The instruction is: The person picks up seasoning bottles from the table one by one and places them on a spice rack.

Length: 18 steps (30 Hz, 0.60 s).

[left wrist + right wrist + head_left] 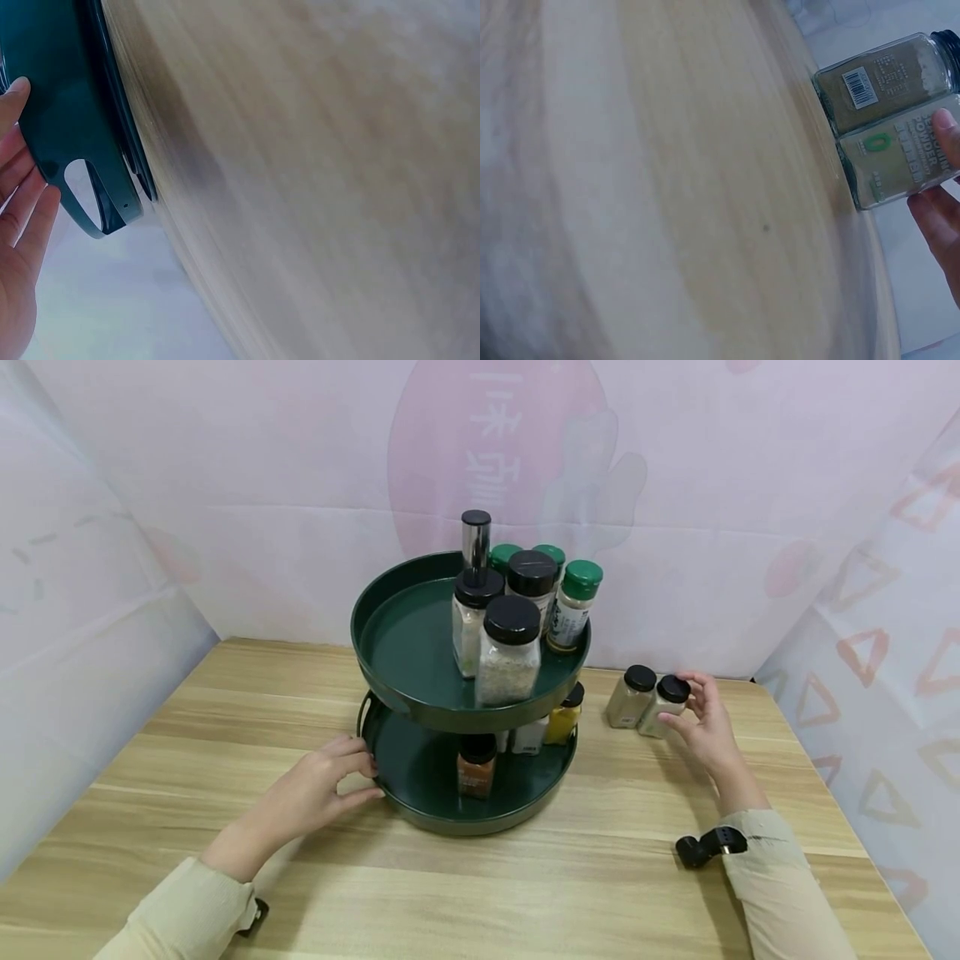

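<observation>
A two-tier dark green round rack stands mid-table, with an upper tray (408, 635) and a lower tray (420, 814). My left hand (318, 789) touches the left side of the lower tray with thumb and fingertips; in the left wrist view, its fairly straight fingers (31, 225) lie along the green wall beside a cut-out handle. On the right, my right hand (705, 722) pinches a square glass spice jar (662, 706) with a black lid, thumb in front and fingers around the far side. A similar jar (628, 700) of brownish powder stands against it on the left.
The upper tray bears black-lidded jars (510, 660), a grinder-like bottle with a silver top (476, 547) and green-capped bottles (572, 614). An orange-brown jar (476, 772) and a yellow jar (562, 722) stand on the lower tray. Behind the wooden table (480, 902) hangs a printed cloth (300, 527).
</observation>
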### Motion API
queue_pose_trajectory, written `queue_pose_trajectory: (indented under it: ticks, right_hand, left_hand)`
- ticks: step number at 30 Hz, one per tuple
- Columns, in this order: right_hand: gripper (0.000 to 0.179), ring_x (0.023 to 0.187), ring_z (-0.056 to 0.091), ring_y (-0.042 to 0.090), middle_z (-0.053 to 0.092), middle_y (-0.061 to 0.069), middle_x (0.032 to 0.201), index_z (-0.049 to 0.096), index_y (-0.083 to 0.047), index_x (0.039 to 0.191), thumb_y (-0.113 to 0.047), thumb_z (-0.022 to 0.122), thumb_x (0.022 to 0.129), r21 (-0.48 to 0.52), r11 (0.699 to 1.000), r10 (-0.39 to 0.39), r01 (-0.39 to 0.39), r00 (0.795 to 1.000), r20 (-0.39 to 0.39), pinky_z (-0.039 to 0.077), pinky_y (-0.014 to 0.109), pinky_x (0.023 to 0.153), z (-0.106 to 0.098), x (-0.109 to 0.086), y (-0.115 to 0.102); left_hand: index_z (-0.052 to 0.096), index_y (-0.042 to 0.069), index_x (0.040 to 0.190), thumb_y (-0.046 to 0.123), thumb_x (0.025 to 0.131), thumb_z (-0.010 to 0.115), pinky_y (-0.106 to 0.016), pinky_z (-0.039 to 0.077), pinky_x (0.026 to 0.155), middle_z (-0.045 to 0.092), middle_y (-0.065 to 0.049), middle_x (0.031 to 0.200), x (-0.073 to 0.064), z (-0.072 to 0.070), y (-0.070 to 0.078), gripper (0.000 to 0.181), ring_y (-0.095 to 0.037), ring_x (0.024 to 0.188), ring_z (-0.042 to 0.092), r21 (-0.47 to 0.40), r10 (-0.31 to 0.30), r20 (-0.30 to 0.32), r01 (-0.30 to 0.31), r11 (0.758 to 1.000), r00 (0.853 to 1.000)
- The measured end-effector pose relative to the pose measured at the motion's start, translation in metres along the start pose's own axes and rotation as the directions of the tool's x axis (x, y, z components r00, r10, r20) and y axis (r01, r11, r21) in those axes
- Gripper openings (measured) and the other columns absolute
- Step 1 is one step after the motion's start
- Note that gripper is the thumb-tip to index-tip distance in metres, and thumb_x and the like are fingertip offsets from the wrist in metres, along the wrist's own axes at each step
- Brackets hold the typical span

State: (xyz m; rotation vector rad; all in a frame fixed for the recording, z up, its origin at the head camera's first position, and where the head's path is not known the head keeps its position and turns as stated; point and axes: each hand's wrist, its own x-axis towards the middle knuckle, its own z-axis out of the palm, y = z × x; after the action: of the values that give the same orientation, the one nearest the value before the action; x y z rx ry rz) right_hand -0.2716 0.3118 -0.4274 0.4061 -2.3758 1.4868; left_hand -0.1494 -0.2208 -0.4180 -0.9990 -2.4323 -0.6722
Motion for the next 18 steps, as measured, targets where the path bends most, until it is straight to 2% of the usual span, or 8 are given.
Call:
queue_pose_trajectory:
  ticks: [6, 11, 18]
  right_hand:
    - [0.068, 0.098, 0.053, -0.008, 0.051, -0.023, 0.114, 0.036, 0.005, 0.137, 0.015, 0.072, 0.08, -0.011, 1.0, 0.011, -0.011, 1.0, -0.018, 0.042, 0.006, 0.089, -0.001, -0.003, 0.001]
    - [0.068, 0.095, 0.053, -0.006, 0.051, -0.025, 0.116, 0.038, 0.002, 0.136, 0.01, 0.075, 0.08, -0.06, 0.998, 0.021, -0.022, 1.0, -0.021, 0.041, 0.005, 0.089, -0.001, -0.006, -0.003]
    - [0.068, 0.095, 0.054, -0.006, 0.051, -0.026, 0.115, 0.041, 0.002, 0.136, 0.009, 0.078, 0.078, -0.103, 0.995, 0.002, -0.007, 0.999, -0.047, 0.041, 0.005, 0.088, -0.003, -0.011, -0.01]
  left_hand:
    - [0.066, 0.016, 0.081, 0.013, 0.07, 0.089, -0.005, 0.043, 0.077, 0.059, 0.01, 0.089, 0.0, 0.001, -0.001, 0.026, -0.005, 0.086, 0.054, 0.01, 0.007, 0.003, -0.007, 1.0, 1.0]
    - [0.065, 0.017, 0.081, 0.013, 0.07, 0.089, -0.006, 0.043, 0.076, 0.059, 0.01, 0.088, 0.0, 0.0, 0.0, 0.026, -0.005, 0.085, 0.053, 0.01, 0.007, 0.0, -0.007, 1.0, 1.0]
    - [0.065, 0.018, 0.081, 0.014, 0.07, 0.089, -0.017, 0.051, 0.071, 0.059, 0.011, 0.088, 0.001, -0.001, 0.001, 0.026, -0.004, 0.085, 0.053, 0.014, -0.011, 0.015, 0.011, 1.0, 1.0]
